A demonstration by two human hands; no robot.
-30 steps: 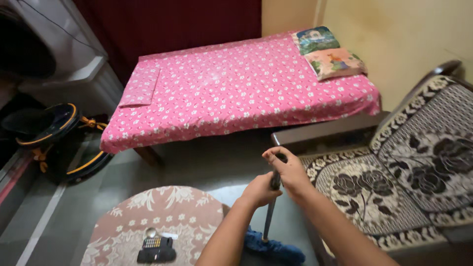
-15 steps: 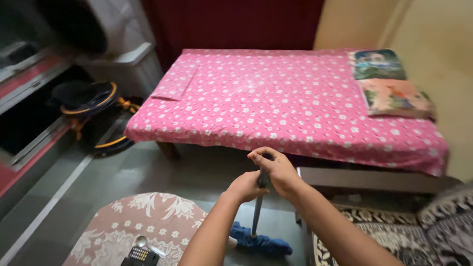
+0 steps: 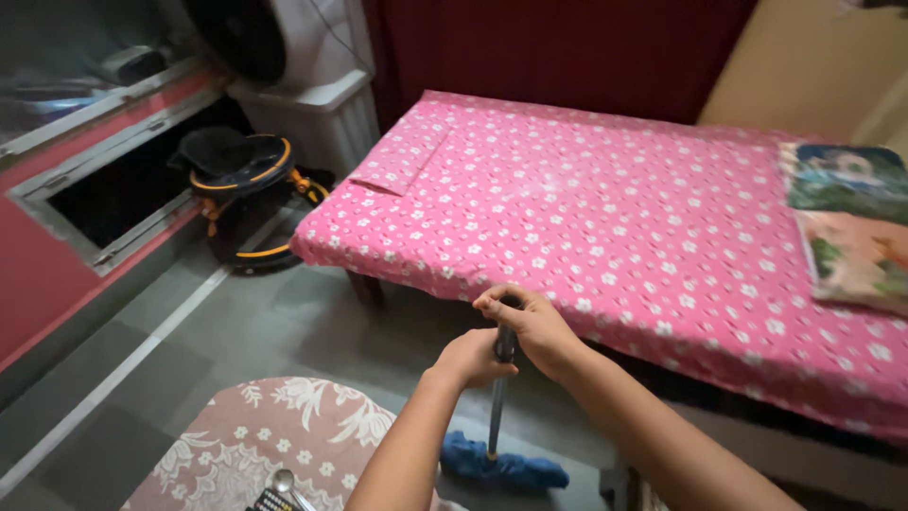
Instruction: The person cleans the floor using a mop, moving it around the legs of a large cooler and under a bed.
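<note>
Both of my hands grip the top of a dark mop handle [image 3: 498, 397] held upright over the grey floor. My right hand [image 3: 525, 324] wraps the very top of the handle. My left hand [image 3: 470, 358] closes around it just below. The blue mop head [image 3: 501, 467] rests on the floor at the foot of the handle, between a round table and the bed.
A bed with a pink flowered sheet [image 3: 605, 218] fills the middle and right, two pillows [image 3: 846, 222] at its far right. A round table with a floral cloth [image 3: 270, 445] stands at lower left. A black and orange baby walker [image 3: 241, 185] and a white cooler [image 3: 303, 85] stand at the back left.
The view has swung left: the bed has shifted right and the patterned sofa has left the picture. My hands keep the same grip on the mop handle.
</note>
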